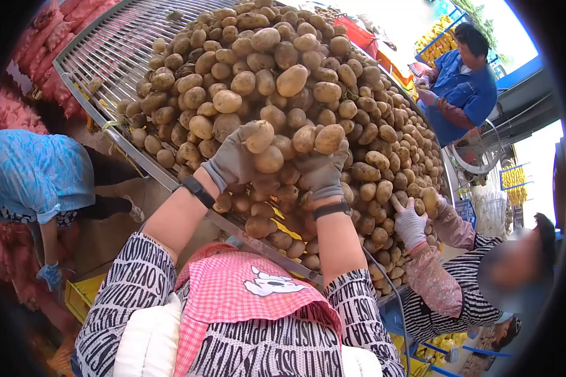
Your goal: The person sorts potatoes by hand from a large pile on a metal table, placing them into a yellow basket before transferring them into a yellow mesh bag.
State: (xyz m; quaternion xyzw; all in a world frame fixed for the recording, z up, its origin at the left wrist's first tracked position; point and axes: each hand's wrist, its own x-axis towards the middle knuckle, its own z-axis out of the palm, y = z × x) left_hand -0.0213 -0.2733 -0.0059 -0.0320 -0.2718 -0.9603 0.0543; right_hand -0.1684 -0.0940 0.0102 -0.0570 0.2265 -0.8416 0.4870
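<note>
A large heap of potatoes with soil on their skins covers the slatted metal table. My left hand, in a grey-brown work glove, is curled around potatoes at the near side of the heap; a pale potato shows at its fingertips. Close beside it, my right hand, gloved alike, grips more potatoes, with one potato at its fingers. Both palms face inward, and part of what they hold is hidden. Below them, more potatoes and something yellow show near the table's edge.
At right, a co-worker's gloved hand touches the heap. Another person in blue stands at the far right side. A person in a light blue top bends at left near red mesh sacks. A yellow crate stands on the floor.
</note>
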